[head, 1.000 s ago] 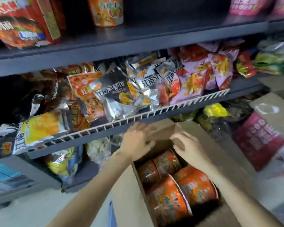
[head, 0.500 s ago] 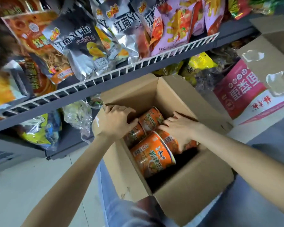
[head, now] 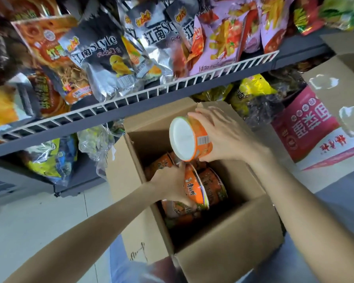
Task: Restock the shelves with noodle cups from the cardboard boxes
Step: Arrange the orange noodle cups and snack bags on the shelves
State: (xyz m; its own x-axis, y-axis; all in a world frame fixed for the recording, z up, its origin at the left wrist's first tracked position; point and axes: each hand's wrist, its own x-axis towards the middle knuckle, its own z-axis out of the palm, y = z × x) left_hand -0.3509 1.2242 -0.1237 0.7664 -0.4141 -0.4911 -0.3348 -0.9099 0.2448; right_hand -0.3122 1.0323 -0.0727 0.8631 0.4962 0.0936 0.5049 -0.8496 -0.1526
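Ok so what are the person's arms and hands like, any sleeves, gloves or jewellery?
Both forearms are bare as far as the picture shows, with no sleeves in view. The left hand and right hand wear no gloves, and no rings, watch or bracelets show on the visible sides. No markings can be seen.

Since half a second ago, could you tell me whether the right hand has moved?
Yes. The right hand has risen out of the cardboard box holding a noodle cup, and is now level with the box's far flap.
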